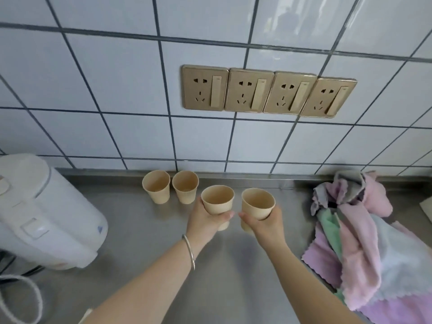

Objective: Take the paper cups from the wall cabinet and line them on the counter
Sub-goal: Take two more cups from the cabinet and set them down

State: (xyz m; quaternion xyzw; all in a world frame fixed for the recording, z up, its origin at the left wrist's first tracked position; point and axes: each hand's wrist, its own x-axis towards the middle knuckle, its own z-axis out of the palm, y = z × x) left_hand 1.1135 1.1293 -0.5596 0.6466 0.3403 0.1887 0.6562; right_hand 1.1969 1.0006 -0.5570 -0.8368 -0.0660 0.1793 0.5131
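Our left hand (pixel 207 219) and right hand (pixel 264 222) each clasp a paper cup (pixel 217 199); we should set both upright right of the standing pair (pixel 170 190).

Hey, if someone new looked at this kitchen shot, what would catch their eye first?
Mid-frame, the left hand and right hand each grip a paper cup, near two cups standing by the tiled wall. Four gold sockets sit above, and pastel cloths are heaped at right.
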